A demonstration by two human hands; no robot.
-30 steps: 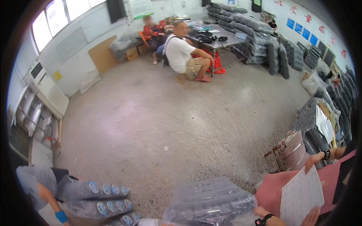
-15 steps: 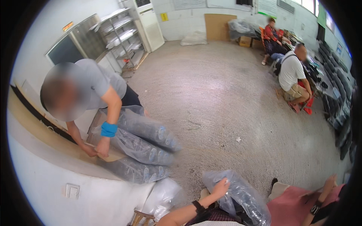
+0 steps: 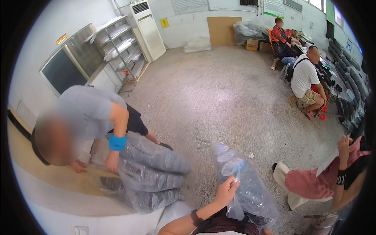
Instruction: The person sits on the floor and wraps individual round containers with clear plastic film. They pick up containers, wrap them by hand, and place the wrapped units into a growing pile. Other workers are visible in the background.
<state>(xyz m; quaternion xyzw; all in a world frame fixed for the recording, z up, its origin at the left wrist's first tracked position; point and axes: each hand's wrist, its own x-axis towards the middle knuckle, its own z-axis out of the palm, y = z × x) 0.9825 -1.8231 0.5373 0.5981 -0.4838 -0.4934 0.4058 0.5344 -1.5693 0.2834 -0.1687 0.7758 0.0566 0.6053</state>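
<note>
My left hand (image 3: 228, 192), with a dark band on its wrist, is closed on the edge of a long clear plastic bag (image 3: 250, 190). Dark items packed in a row fill the bag, and pale oval faces show at its far end; their kind I cannot make out. The bag slants from the floor's middle toward my lap. Only a sliver of skin, seemingly my right hand (image 3: 267, 231), shows by the bag's near end at the lower edge, its fingers hidden.
At left, a co-worker in grey (image 3: 88, 107) bends over several similar filled bags (image 3: 152, 164). A person in a pink apron (image 3: 309, 183) sits close at right. Farther off are two seated people, a metal rack (image 3: 121, 49) and piled dark bags (image 3: 344, 74).
My left hand still grips the bag, which now stretches farther forward and shows its oval faces. The co-worker at left leans lower. The pink-aproned person's hand has risen, and the view has shifted.
</note>
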